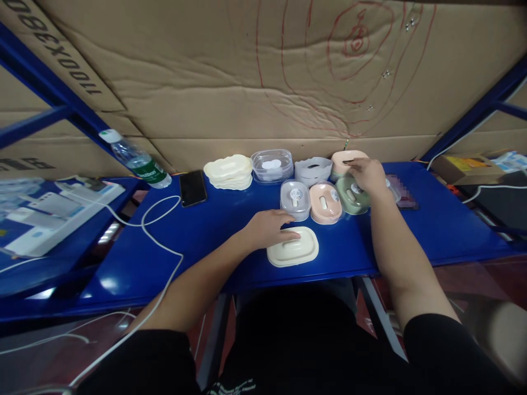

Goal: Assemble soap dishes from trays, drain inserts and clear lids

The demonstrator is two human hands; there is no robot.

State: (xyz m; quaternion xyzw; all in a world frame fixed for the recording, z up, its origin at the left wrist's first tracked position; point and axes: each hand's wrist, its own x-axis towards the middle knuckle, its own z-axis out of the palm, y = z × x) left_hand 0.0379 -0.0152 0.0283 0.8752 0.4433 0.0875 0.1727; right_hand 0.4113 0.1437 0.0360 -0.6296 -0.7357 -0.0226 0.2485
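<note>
My left hand [274, 228] is over the left part of a cream oval soap dish tray [302, 249] near the table's front edge. Its thumb reaches over the tray, and the fingers are apart from the thumb. At the back right, my right hand [366, 173] has its fingers bent at the rim of a pink soap dish tray [343, 156]. Between the hands stand assembled soap dishes with round stickers: a grey one [295, 200], a pink one [326, 203] and a green one [353, 196], the last partly under my right wrist.
Along the back are a cream tray stack [228, 173], clear plastic boxes [272, 166] and grey trays [313, 171]. On the left of the blue table [230, 230] lie a phone [193, 188], a water bottle [138, 160] and a white cable [164, 236]. Cardboard [206, 82] stands behind.
</note>
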